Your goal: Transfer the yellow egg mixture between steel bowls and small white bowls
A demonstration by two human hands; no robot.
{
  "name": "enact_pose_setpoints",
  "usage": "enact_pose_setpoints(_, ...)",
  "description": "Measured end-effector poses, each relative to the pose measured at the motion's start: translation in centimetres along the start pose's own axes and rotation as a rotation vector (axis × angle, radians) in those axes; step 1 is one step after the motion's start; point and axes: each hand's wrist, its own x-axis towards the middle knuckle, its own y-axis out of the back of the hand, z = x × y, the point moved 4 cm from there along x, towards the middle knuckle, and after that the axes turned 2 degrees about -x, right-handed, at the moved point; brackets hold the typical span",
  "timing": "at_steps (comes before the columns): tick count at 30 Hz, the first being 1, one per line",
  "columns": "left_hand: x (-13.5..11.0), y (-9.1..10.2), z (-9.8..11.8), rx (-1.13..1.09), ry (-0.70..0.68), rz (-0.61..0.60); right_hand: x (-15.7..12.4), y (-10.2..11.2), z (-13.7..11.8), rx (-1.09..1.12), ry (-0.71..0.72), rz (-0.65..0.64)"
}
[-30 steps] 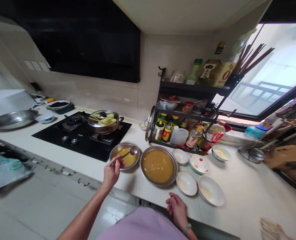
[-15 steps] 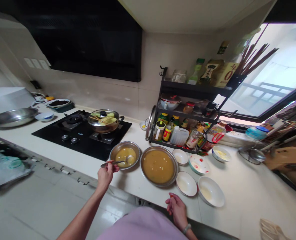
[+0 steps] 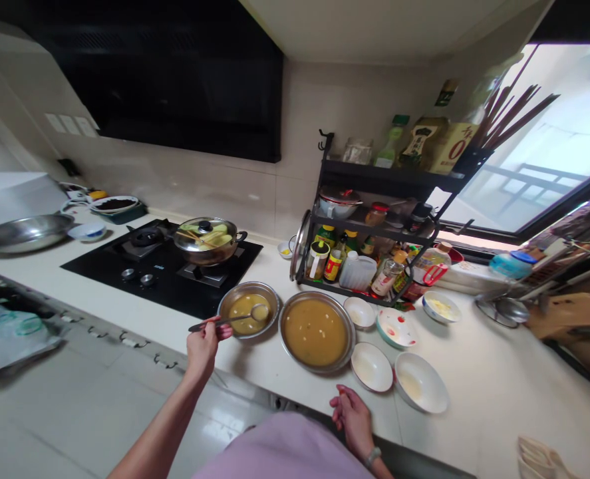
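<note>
My left hand [image 3: 204,343] is closed around the dark handle of a ladle [image 3: 259,313]. The ladle's bowl holds pale liquid above a smaller metal bowl [image 3: 233,290] of thin yellowish liquid. Close beside it on the right is a larger metal bowl [image 3: 285,344] with brown liquid and a few pale bits on its surface. My right hand [image 3: 353,416] hangs at the counter's front edge, below the larger bowl, with its fingers loosely curled. A small reddish spot shows at its fingertips; I cannot tell whether it is something held.
Several white bowls [image 3: 443,392] stand right of the metal bowls. Behind them is a black rack [image 3: 389,174] of bottles and jars. A lidded pan [image 3: 201,255] with pale green pieces sits on the black gas hob [image 3: 102,267]. A wide metal pan [image 3: 22,233] lies far left.
My left hand has moved slightly left with the ladle. The ladle's bowl has risen a little and now shows pale liquid in it. My right hand has stayed put.
</note>
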Motion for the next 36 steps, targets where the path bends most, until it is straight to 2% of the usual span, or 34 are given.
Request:
enact_pose_setpoints(5,-1.1,-1.1,0.8,0.043,-0.050,-0.075,-0.1,0.0,-0.1,-0.011,0.007,-0.002)
enact_pose_setpoints(11,-2.9,-3.4,1.6,0.040,-0.060,-0.188,0.0,0.0,-0.1,-0.004,0.002,0.001)
enact_pose_setpoints(17,-4.7,-6.1,1.0,0.061,-0.083,-0.318,-0.1,-0.1,-0.2,-0.006,0.002,-0.002)
enact_pose_setpoints(19,-5.6,-6.8,0.7,0.111,-0.156,-0.381,-0.1,-0.1,-0.2,0.001,-0.001,-0.002)
enact_pose_setpoints(25,-8.4,-7.5,1.0,0.333,-0.544,-0.635,-0.2,-0.1,-0.5,0.010,0.000,-0.007)
enact_pose_setpoints(28,-7.7,-6.7,1.5,0.347,-0.561,-0.584,-0.3,-0.1,-0.5,0.005,0.000,0.003)
enact_pose_setpoints(33,-3.6,-4.1,1.9,0.375,-0.512,-0.311,-0.3,-0.1,-0.3,0.002,0.009,-0.005)
enact_pose_setpoints(36,-1.7,-2.6,1.2,0.495,-0.537,-0.278,-0.2,0.0,-0.2,-0.002,0.007,-0.008)
